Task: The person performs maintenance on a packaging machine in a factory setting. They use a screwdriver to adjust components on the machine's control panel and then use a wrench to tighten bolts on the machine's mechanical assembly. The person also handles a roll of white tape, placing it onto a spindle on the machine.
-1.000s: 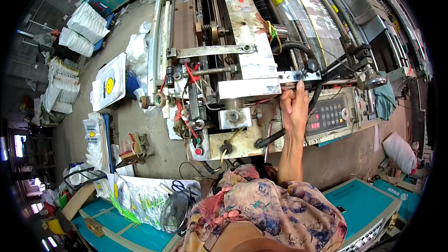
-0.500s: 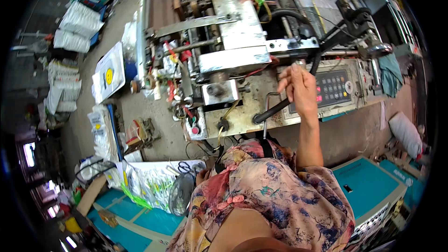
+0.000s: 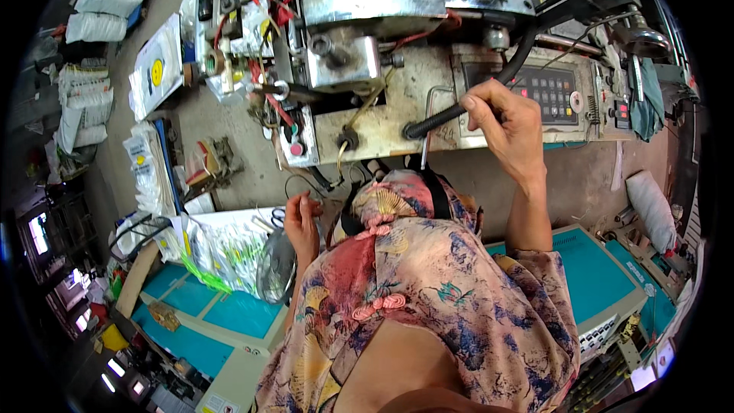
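My right hand is raised in front of the machine's keypad panel, its fingers curled in toward the thumb. The inside of the fingers is hidden, so anything in them cannot be made out. Behind the hand runs a black corrugated hose; whether they touch is unclear. Low at my left side, my left hand hangs with loosely bent fingers apart and nothing visible in it. It is nearest to the clear plastic packets and a pair of dark-handled scissors.
The machine's metal head juts toward me, beside a small box with a red button. A bent metal rod stands at the machine's front edge. Teal-topped cabinets flank me. Stacked white bags lie at the left.
My right hand has come back from the metal bracket, and its fingers have curled. My left hand has risen into view beside the packets. The view has shifted, and the machine appears higher.
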Available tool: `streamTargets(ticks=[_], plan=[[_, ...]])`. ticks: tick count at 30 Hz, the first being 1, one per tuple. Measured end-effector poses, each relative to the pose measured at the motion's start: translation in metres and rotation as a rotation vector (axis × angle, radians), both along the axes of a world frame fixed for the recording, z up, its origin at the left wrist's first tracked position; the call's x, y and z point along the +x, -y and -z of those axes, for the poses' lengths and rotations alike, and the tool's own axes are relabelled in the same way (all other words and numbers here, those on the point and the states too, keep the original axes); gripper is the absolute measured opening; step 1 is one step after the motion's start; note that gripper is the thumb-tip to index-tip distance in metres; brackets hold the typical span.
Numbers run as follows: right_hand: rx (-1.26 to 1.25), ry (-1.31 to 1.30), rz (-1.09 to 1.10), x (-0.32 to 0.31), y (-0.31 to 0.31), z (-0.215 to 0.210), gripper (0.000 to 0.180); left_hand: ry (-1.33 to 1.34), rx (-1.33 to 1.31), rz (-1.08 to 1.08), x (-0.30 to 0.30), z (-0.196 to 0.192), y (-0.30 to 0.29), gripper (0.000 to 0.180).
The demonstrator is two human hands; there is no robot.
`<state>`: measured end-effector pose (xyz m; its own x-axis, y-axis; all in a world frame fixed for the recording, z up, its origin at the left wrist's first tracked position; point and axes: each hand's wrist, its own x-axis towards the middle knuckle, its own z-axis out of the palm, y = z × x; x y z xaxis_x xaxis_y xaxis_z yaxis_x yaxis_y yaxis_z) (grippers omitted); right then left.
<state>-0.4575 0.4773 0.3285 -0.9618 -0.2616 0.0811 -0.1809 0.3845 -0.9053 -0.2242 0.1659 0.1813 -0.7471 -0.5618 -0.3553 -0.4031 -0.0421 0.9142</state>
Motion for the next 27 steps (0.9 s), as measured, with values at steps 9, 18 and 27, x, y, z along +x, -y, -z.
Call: streamTargets(ticks=[9,18,27], plan=[[0.619,0.184,-0.123,0.078,0.028,0.113,0.040,-0.102,0.022,0.130,-0.039,-0.048,-0.008,0.018],[-0.373,0.663,0.311,0.101,0.019,0.091,0.036,-0.200,-0.018,0.425,-0.070,-0.077,-0.010,0.015],[-0.541,0.516,-0.117,0.111,0.036,-0.005,0.014,-0.740,-0.431,0.772,-0.153,-0.182,-0.028,0.029]])
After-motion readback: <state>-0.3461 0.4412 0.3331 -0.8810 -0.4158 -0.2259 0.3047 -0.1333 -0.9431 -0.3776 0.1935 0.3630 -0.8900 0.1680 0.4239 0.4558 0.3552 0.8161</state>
